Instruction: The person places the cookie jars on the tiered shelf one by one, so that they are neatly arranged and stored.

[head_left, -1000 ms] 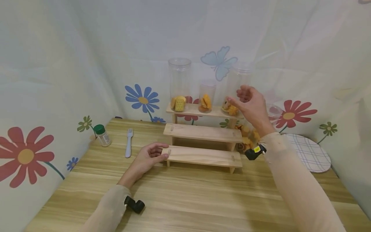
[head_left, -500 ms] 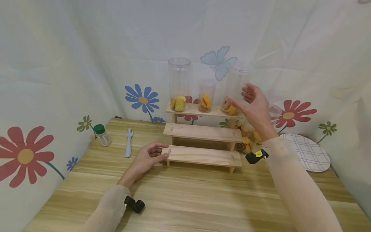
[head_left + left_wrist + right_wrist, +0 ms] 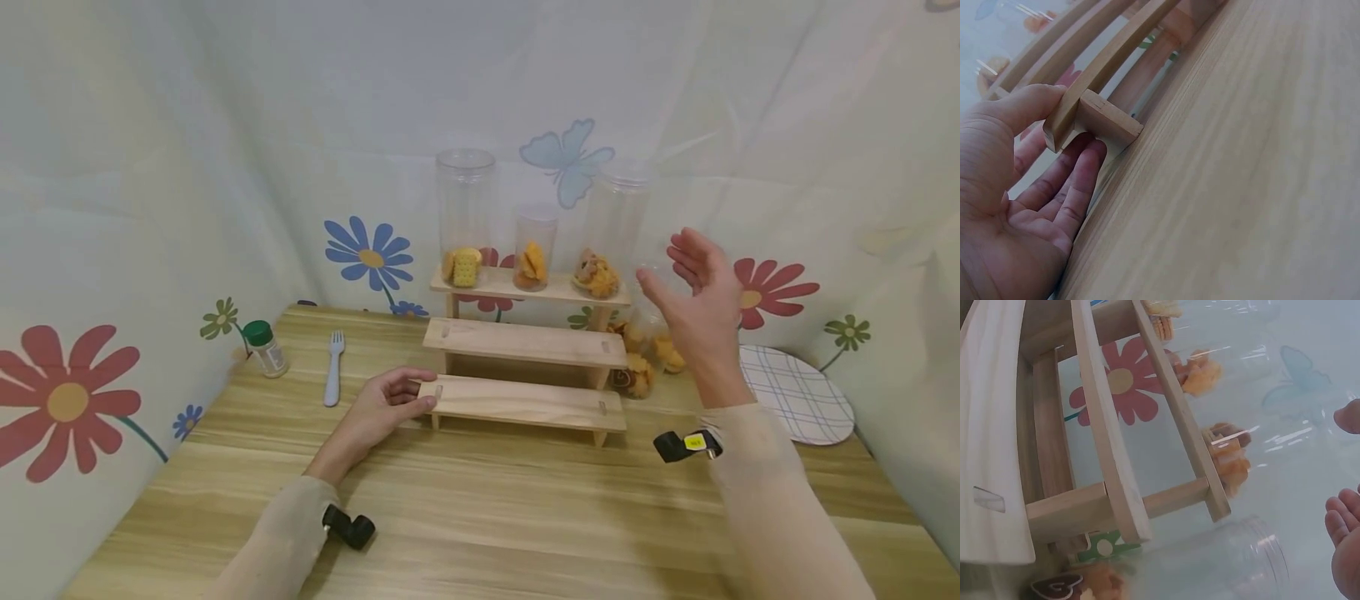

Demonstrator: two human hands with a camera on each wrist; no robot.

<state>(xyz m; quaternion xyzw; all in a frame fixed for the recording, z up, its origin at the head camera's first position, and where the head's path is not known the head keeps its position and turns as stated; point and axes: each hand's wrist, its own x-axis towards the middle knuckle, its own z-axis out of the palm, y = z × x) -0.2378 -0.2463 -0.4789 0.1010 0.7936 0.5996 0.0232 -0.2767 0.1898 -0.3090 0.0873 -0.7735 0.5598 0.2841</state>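
A three-tier wooden shelf [image 3: 525, 402] stands on the table. My left hand [image 3: 382, 406] grips the left end of its lowest tier; in the left wrist view the thumb lies on the board [image 3: 1069, 112] and the fingers reach beneath. On the top tier stand a tall clear jar [image 3: 465, 208] with crackers, a small jar [image 3: 534, 258] with orange snacks and another tall jar [image 3: 615, 217] with cookies. My right hand [image 3: 701, 300], holding nothing, is raised to the right of that last jar, thumb and fingers spread apart. More clear jars with cookies [image 3: 632, 377] stand on the table beside the shelf.
At the left lie a pale blue fork [image 3: 334, 367] and, farther out, a green-capped shaker bottle [image 3: 266, 348] standing upright. A round checked mat [image 3: 798, 396] is at the right. A flowered curtain [image 3: 367, 258] hangs behind the table.
My right hand has drawn back to the right, away from the tall jar on the top tier. The left hand keeps its grip on the lowest tier.
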